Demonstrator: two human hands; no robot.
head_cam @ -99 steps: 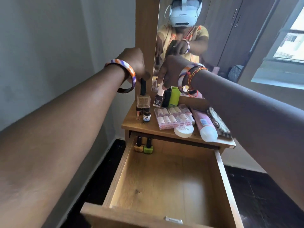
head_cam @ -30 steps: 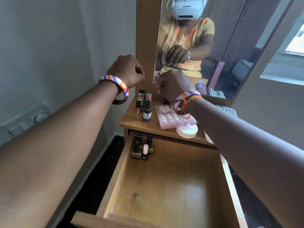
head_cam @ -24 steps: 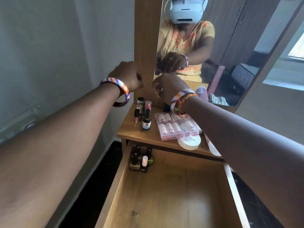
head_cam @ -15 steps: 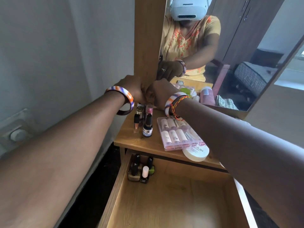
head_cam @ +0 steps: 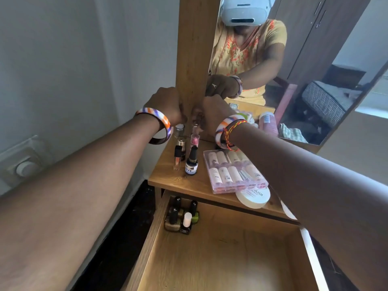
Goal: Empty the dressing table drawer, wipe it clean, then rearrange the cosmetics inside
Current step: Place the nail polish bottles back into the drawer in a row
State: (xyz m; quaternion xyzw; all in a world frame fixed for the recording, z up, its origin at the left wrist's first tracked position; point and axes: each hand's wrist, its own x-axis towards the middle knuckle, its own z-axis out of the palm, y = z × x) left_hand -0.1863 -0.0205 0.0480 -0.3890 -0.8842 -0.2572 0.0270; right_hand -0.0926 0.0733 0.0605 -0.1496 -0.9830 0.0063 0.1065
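**Reaching for the bottles at the back of the tabletop**

Holding both arms out, we have our left hand (head_cam: 165, 106) and right hand (head_cam: 212, 114) side by side over the rear left of the dressing table top (head_cam: 168, 177), close against the wooden mirror post (head_cam: 195, 49). Our left fingers curl down onto the cap of a clear bottle (head_cam: 180, 133) directly beneath them. Our right fingers pinch the top of a pink bottle (head_cam: 194, 139) just beside it. How firmly either one is held, we cannot tell.

Just in front of our grip stand a slim gloss tube (head_cam: 177, 157) and a dark dropper bottle (head_cam: 191, 162). Under our right wrist lies a clear pink case of tubes (head_cam: 233, 171), with a round white compact (head_cam: 253, 198) touching its near edge. Below our hands, the open drawer (head_cam: 231, 259) holds a cluster of nail polish bottles (head_cam: 181, 215) in its far left corner.
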